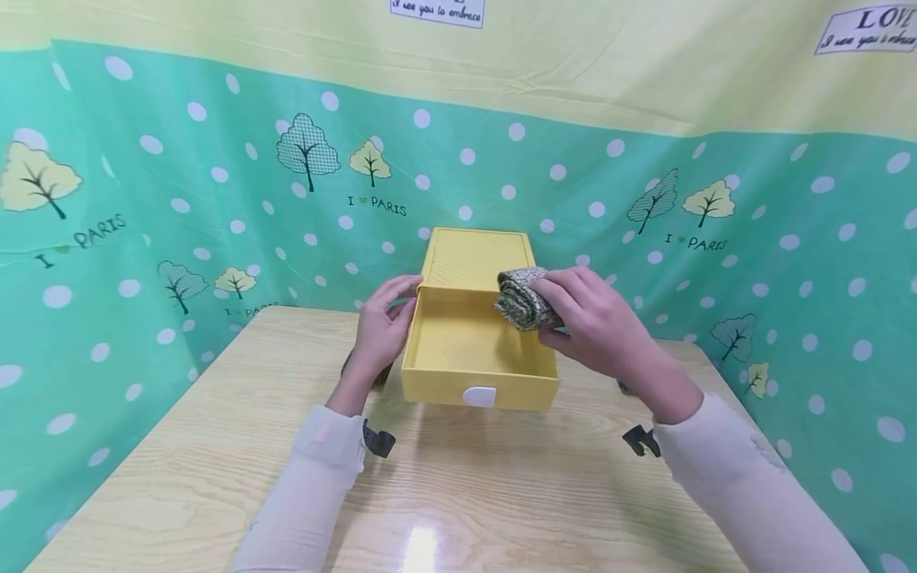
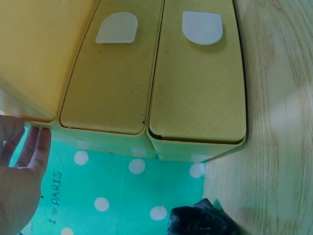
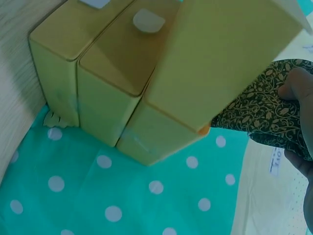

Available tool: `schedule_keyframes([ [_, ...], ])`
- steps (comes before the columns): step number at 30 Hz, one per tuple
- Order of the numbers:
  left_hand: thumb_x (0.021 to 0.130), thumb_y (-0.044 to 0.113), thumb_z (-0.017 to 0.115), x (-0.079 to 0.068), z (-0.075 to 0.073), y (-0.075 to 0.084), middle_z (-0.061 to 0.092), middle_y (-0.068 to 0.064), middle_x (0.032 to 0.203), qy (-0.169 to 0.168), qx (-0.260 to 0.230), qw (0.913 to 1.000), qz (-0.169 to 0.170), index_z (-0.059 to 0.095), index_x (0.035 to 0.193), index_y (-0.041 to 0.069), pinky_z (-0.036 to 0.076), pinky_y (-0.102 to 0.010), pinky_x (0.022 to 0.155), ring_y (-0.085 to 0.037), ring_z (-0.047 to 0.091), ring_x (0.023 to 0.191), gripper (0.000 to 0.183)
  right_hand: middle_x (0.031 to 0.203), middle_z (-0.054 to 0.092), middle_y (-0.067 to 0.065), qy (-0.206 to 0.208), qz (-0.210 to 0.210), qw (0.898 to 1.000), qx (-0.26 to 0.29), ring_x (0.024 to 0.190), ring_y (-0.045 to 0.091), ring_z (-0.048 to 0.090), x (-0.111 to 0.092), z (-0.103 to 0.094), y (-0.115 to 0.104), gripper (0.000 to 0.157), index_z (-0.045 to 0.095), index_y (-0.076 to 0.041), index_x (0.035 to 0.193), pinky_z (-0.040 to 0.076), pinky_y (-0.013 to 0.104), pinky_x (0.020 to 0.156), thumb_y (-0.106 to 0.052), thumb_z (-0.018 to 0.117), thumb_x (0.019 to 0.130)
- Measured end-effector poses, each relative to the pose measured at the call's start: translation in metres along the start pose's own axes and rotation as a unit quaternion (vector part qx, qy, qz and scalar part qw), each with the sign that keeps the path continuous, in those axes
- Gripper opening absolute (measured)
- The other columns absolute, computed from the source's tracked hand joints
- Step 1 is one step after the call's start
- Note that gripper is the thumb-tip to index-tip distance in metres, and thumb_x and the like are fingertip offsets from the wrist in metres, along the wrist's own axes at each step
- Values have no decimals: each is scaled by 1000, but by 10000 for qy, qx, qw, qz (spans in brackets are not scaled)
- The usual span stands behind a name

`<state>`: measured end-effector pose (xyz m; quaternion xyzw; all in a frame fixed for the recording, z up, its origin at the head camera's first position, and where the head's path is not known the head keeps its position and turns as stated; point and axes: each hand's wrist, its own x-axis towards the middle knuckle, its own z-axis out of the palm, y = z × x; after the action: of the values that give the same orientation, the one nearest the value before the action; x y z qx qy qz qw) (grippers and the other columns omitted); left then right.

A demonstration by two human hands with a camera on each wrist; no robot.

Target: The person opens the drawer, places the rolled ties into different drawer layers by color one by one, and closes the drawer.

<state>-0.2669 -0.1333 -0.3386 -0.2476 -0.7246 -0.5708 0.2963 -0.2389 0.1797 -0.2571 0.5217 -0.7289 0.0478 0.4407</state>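
A yellow drawer unit stands on the table, its top drawer (image 1: 480,390) pulled out and showing a bare bottom and a white tab handle. My right hand (image 1: 598,322) grips a rolled-up cloth (image 1: 523,298) with a dark, pale-scrolled leaf pattern. The roll is above the right rim of that drawer, fingers over it and thumb below. My left hand (image 1: 383,330) touches the unit's left side near the top, its fingertips (image 2: 41,139) on the edge in the left wrist view. Two lower drawers (image 2: 198,88) are closed.
A wooden table (image 1: 179,446) lies under the unit. Behind it hangs a green and yellow curtain (image 1: 458,151) with dots and trees. A dark object (image 2: 203,218) shows low in the left wrist view. Black mounts (image 1: 378,439) sit by both wrists.
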Motion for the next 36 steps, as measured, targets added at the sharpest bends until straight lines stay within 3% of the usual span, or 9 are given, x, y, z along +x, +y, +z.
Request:
schedule_keyframes([
  [9, 95, -17, 58, 0, -1, 1, 58, -29, 135, 8, -67, 10000, 17, 61, 128, -15, 56, -50, 101, -42, 62, 115, 34, 109, 66, 17, -368, -237, 9989, 163, 93, 33, 63, 14, 15, -14, 57, 61, 3, 123, 61, 43, 80, -7, 82, 71],
  [16, 96, -14, 59, 0, -1, 2, 58, -29, 135, -21, -5, 10000, -20, 62, 129, -13, 56, -49, 102, -41, 62, 116, 34, 112, 67, 11, -1148, -102, 9928, 333, 98, 28, 63, 21, 24, -20, 57, 62, -1, 127, 60, 40, 84, -14, 86, 76],
  [23, 95, -16, 59, 0, 0, 3, 58, -29, 135, 1, -37, 10000, -37, 62, 129, -13, 57, -49, 100, -41, 63, 115, 34, 112, 66, 7, -1975, 220, 9789, 485, 97, 25, 61, 30, 34, -22, 53, 63, -5, 127, 58, 37, 83, -18, 86, 80],
  [36, 95, -16, 59, 0, -1, 4, 58, -29, 135, 7, -14, 10000, -38, 62, 129, -13, 57, -52, 100, -42, 63, 114, 34, 102, 62, 6, -2369, 241, 9710, 234, 91, 22, 58, 31, 50, -21, 46, 64, -8, 122, 59, 34, 76, -21, 84, 82],
])
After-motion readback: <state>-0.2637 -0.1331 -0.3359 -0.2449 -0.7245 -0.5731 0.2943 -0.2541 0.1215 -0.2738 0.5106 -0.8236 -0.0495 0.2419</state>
